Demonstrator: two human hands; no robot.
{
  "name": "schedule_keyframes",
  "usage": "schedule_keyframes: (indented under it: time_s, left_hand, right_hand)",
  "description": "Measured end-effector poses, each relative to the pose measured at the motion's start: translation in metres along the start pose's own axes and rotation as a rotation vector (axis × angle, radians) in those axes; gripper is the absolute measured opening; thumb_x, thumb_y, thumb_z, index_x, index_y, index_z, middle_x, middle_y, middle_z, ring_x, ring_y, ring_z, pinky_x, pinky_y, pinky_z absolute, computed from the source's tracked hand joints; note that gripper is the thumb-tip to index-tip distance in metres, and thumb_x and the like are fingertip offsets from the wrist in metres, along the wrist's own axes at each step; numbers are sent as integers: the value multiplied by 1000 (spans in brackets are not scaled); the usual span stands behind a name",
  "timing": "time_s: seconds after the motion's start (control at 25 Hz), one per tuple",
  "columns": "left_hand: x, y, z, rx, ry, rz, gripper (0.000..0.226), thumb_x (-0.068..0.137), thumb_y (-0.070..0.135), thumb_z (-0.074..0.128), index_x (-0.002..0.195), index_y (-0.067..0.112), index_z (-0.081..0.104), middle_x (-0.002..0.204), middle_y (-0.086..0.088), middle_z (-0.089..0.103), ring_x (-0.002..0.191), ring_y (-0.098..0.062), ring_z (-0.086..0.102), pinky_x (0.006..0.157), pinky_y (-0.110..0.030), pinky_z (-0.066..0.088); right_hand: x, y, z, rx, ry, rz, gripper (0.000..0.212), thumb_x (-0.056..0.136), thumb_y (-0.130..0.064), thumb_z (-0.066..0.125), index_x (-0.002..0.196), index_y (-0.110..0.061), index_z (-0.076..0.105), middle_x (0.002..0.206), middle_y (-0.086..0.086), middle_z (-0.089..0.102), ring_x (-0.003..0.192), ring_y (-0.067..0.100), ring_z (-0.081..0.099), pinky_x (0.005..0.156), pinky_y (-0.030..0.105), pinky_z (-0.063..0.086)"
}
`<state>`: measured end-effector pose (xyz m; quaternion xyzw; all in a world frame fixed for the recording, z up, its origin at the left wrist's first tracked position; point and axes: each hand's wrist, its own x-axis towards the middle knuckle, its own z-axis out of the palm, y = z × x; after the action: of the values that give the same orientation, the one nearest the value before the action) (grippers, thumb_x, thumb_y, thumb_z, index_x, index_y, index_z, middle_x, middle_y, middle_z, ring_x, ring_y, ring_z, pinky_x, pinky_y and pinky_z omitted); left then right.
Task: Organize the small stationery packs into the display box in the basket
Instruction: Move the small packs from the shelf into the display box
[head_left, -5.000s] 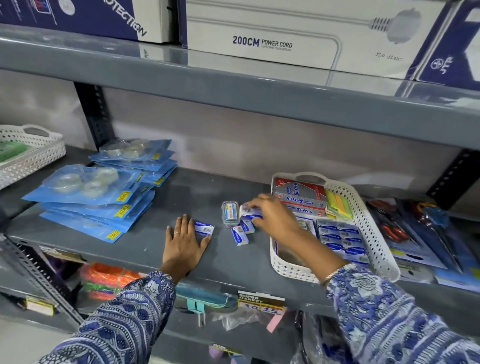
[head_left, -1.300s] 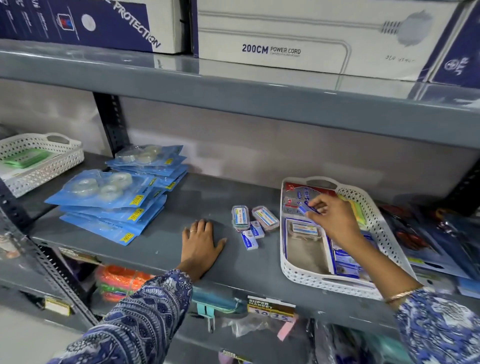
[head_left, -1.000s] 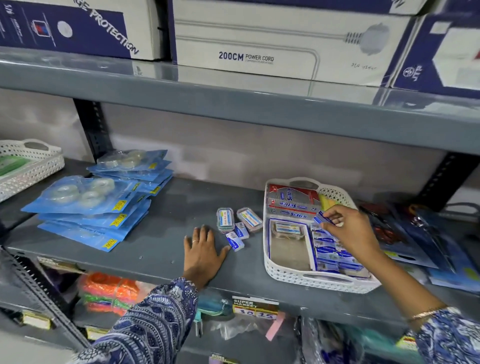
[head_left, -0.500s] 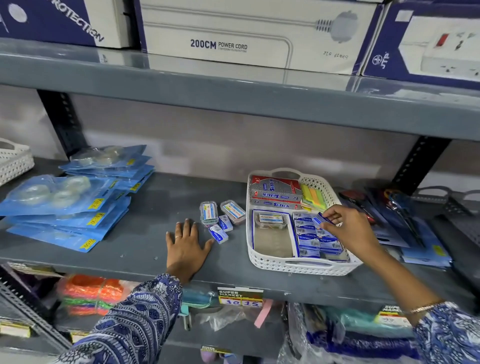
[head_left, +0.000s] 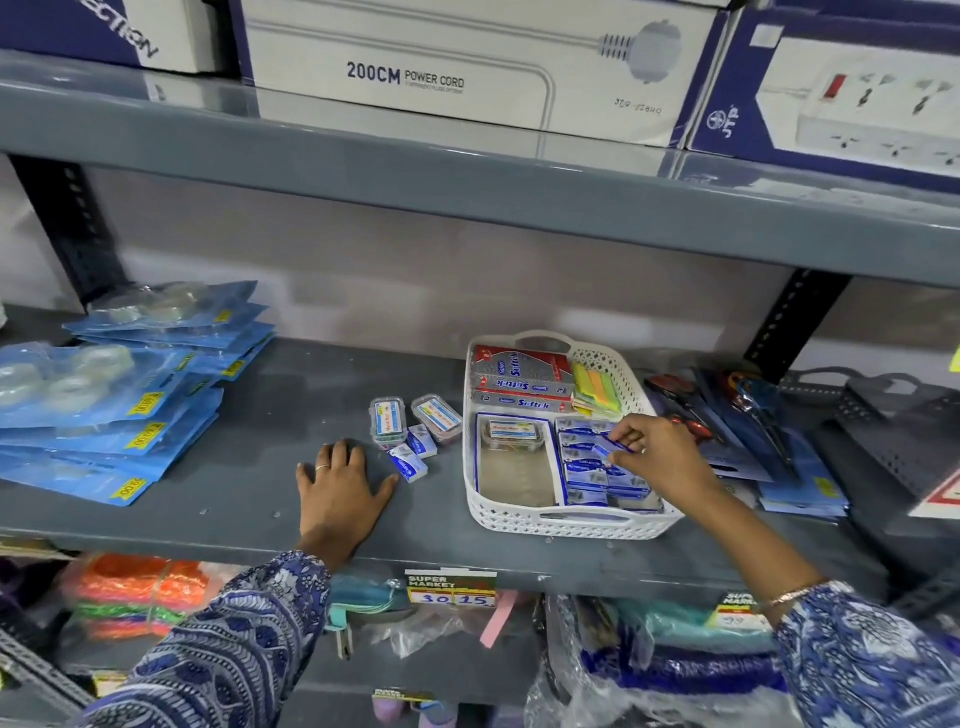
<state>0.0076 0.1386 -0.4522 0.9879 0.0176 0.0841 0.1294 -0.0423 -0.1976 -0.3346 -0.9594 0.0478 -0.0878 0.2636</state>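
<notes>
A white perforated basket (head_left: 524, 522) stands on the grey shelf and holds a blue-edged display box (head_left: 511, 470). The box's right half is lined with several small blue-and-white packs (head_left: 584, 475); its left half holds one clear case (head_left: 514, 432). My right hand (head_left: 657, 457) is over the right half, fingers pinching one small blue pack (head_left: 613, 448). My left hand (head_left: 343, 491) lies flat on the shelf, fingers apart. Just right of it lie two loose blue-and-white packs (head_left: 410, 462) and two clear cases (head_left: 388, 420).
Red and grey Softek boxes (head_left: 519, 376) and coloured sticky notes (head_left: 597, 387) fill the basket's back. Blue tape packs (head_left: 104, 400) are stacked at left. Carded scissors (head_left: 748, 415) lie right of the basket, with a dark basket (head_left: 909, 441) beyond. An upper shelf (head_left: 467, 187) hangs overhead.
My right hand carried a small blue pack from the basket's back to the right half of the display box and lowered it toward the rows. The left hand stayed flat.
</notes>
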Motion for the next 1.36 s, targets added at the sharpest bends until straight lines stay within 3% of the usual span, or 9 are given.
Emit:
schedule_keyframes:
  time_s: [0.2,0.32,0.64,0.76,0.92,1.04,1.12,1.28,1.36]
  left_hand:
    - [1,0,0,7,0,3,62,86,56,45,130,11,47,142,-9,43,136,-29,33,110,-52,24]
    - [0,2,-1,1,-2,1,62,86,55,47,129,11,47,143,-9,43,136,-30,33,110,-52,23]
    - [0,3,-3,-4,-2,1,61,86,54,47,128,11,48,142,-9,44,135,-30,33,110,-52,23]
    - [0,3,-3,-5,-7,-3,61,86,54,48,128,10,48,142,-10,44,136,-30,32,110,-52,23]
    - [0,2,-2,7,-7,1,61,86,55,47,129,11,47,143,-9,44,136,-30,32,110,-52,23]
    - [0,2,-2,0,-5,2,60,86,54,47,128,10,48,142,-10,44,136,-30,32,110,-52,23]
    - [-1,3,-3,2,-6,4,60,87,54,47,128,10,48,142,-10,44,136,-31,32,111,-52,23]
    - [-1,3,-3,4,-2,4,60,87,54,47,128,10,48,142,-10,44,135,-30,33,110,-52,24]
    - [0,2,-2,7,-4,5,60,87,54,47,128,11,48,142,-10,44,135,-30,33,110,-53,24]
  right_hand:
    - [3,15,1,-180,-208,-13,40,78,-7,73,117,-7,65,120,10,67,107,22,63,98,35,50]
    - [3,26,0,-286,-308,-27,38,79,-3,70,116,-7,65,124,12,65,113,25,61,99,37,49]
    - [4,42,4,-394,-389,-53,33,78,-4,71,111,-7,66,114,10,60,102,23,58,89,30,46]
    - [3,41,7,-335,-382,-30,27,76,2,71,102,-6,67,96,7,59,87,18,54,80,29,47]
    - [1,41,6,-253,-388,-5,18,75,9,70,89,-3,71,77,-3,57,74,14,56,66,15,43]
    - [3,40,6,-270,-375,-1,19,78,9,67,95,2,73,93,15,70,85,21,63,75,22,48]
    - [2,38,9,-305,-368,13,21,80,10,64,96,1,73,100,16,72,92,24,66,82,27,51]
    - [3,38,13,-319,-354,57,21,78,15,58,87,2,73,80,11,64,78,19,60,72,26,47]
    - [4,37,13,-328,-356,76,21,78,15,57,86,3,73,80,15,67,76,20,62,74,27,50]
